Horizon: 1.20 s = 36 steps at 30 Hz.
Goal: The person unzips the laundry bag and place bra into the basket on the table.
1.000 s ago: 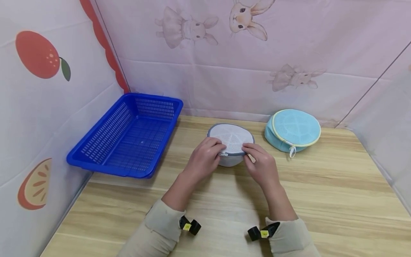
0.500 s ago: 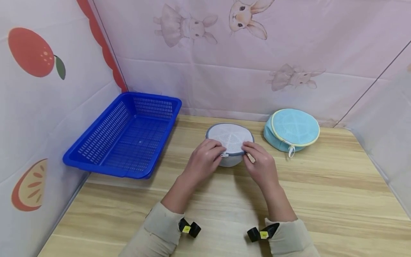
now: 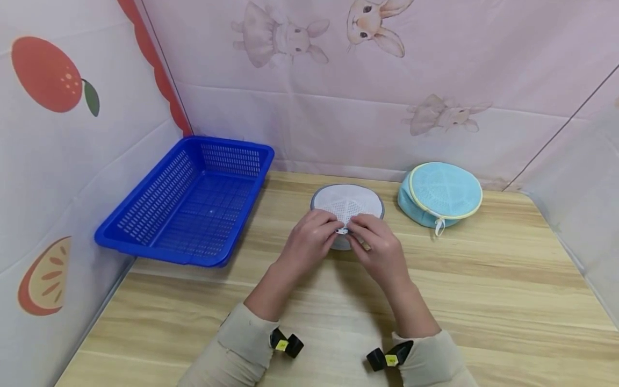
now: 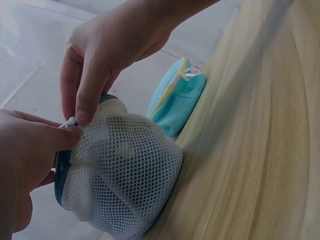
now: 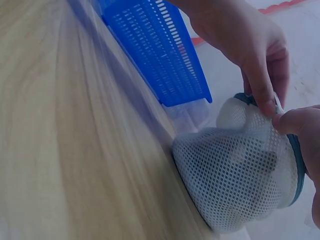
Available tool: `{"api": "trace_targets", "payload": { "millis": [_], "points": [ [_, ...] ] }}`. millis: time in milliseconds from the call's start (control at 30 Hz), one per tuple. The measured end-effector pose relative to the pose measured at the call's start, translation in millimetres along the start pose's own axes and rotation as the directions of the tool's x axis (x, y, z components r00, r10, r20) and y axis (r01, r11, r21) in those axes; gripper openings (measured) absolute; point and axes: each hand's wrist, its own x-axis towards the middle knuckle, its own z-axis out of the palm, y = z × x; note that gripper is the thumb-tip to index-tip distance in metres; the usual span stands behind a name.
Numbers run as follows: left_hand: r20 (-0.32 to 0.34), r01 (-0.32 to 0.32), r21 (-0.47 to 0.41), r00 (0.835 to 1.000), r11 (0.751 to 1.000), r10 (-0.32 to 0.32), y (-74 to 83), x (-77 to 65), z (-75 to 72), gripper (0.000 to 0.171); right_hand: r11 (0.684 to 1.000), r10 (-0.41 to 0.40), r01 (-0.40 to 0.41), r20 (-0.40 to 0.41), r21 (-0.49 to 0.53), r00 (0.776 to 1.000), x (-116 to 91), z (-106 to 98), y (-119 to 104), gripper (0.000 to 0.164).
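Note:
A white mesh laundry bag (image 3: 348,199) with a grey-blue zipper rim stands on the table, round and bulging. Both hands meet at its front edge. My left hand (image 3: 309,242) pinches the rim beside the small white zipper pull (image 3: 342,231). From the other side, my right hand (image 3: 382,247) pinches the same spot, thumb and forefinger at the pull. Which fingers hold the pull itself I cannot tell. In the right wrist view, darker patches show through the bag's mesh (image 5: 230,170). A light-blue mesh bag (image 3: 445,191) with yellow trim sits to the right, its zipper closed.
A blue plastic basket (image 3: 242,199) with slotted walls stands on the left of the wooden table (image 3: 508,279). Printed cloth walls (image 3: 338,129) rise behind the table and at both sides.
My right hand has moved left along the bag's front rim, from its right side to the zipper pull beside my left hand. The left hand has hardly moved.

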Motion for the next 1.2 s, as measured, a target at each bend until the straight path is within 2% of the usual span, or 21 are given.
{"api": "trace_targets", "payload": {
  "millis": [267, 500, 833, 1100, 1200],
  "points": [
    [0.021, 0.022, -0.002, 1.000, 1.000, -0.022, 3.7, 0.3, -0.4, 0.018, 1.000, -0.013, 0.013, 0.019, -0.028, 1.000, 4, 3, -9, 0.026],
    [0.058, 0.049, 0.002, 0.997, 0.999, -0.049, 7.0, -0.2, -0.9, 0.019, 0.997, 0.016, -0.012, 0.052, -0.074, 0.999, 4, 4, -12, 0.027],
    [0.064, 0.022, 0.000, 0.998, 1.000, -0.022, 7.9, 1.8, -0.3, 0.015, 0.996, 0.048, -0.044, 0.048, -0.071, 0.998, 3, 2, -10, 0.024],
    [0.097, 0.061, 0.002, 0.993, 0.998, -0.061, 10.5, 1.4, -0.4, 0.016, 0.995, 0.098, -0.098, -0.014, -0.021, 0.995, 2, 5, -11, 0.013],
    [0.089, 0.050, 0.000, 0.995, 0.999, -0.050, 11.4, 1.2, 0.0, 0.016, 0.993, 0.113, -0.113, -0.043, -0.016, 0.993, 1, 6, -13, 0.012]
  ]
}}
